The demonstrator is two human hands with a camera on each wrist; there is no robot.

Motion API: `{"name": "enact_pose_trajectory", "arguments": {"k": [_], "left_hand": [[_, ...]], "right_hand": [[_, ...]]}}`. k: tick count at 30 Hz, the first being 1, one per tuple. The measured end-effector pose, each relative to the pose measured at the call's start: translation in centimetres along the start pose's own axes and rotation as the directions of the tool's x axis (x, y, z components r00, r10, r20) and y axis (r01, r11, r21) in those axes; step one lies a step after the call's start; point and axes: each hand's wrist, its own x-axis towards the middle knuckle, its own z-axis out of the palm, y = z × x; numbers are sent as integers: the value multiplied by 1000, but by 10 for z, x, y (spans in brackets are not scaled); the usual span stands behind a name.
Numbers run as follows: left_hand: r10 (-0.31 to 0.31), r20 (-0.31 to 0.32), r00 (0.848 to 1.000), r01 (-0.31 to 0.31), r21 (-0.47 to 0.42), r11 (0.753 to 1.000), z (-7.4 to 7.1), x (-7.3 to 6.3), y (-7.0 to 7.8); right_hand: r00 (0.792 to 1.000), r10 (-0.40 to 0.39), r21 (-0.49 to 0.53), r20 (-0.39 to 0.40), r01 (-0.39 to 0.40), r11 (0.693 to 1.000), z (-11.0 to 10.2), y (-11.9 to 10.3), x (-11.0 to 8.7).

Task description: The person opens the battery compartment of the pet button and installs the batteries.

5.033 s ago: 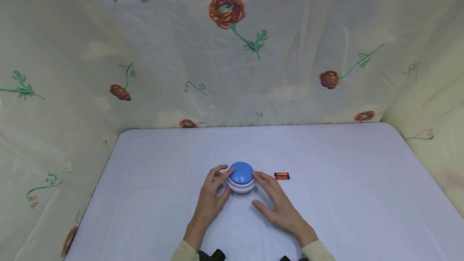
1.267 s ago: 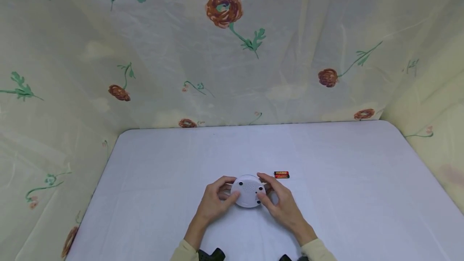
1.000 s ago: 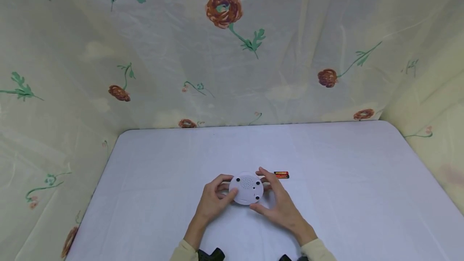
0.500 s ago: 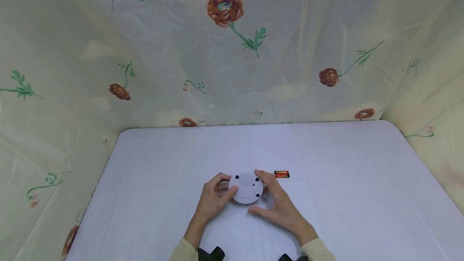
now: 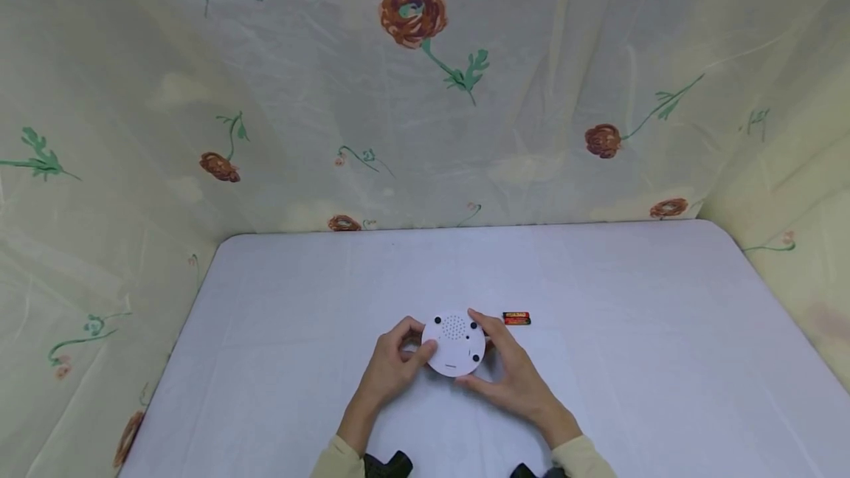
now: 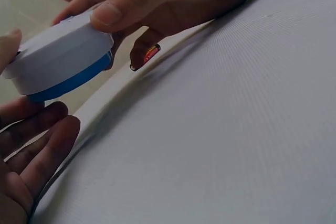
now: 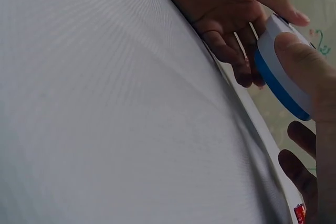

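Note:
Between my hands is a round push button (image 5: 455,350), turned over so its white underside faces the head camera, with speaker holes and black feet showing. Its blue dome points down in the left wrist view, where the white body (image 6: 65,61) is above the table. My left hand (image 5: 390,360) grips the left side, thumb on the underside and fingers beneath. On the right, my right hand (image 5: 513,369) holds the rim, index finger at the far edge and thumb at the near edge. In the right wrist view the right thumb (image 7: 299,59) lies against the white side.
Two red and black batteries (image 5: 516,319) lie side by side on the white-covered table (image 5: 319,286), just beyond my right hand. A flower-patterned curtain (image 5: 518,139) hangs behind the table and along both sides.
Five seconds ago the push button was dome up between my hands; since then it has been flipped over. My right thumb has moved from the underside to the near rim. The batteries stayed put.

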Motion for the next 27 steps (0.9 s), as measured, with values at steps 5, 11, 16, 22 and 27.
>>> {"name": "enact_pose_trajectory", "arguments": {"k": [5,11,16,22,27], "left_hand": [[51,23,998,-51,6,999,-1,0,2],[162,111,980,-170,59,984,0,1,1],[155,142,978,-173,118,978,1,0,-2],[142,122,982,-162,170,972,3,0,-2],[128,109,986,-148,190,971,3,0,-2]], "right_hand": [[999,29,21,16,-30,999,-1,-2,0],[998,53,36,38,-55,998,-3,-6,0],[996,63,19,56,-65,998,-3,-6,0],[991,112,-64,77,-107,992,-3,-7,0],[980,168,-125,103,-154,980,-4,-8,-2]]}}
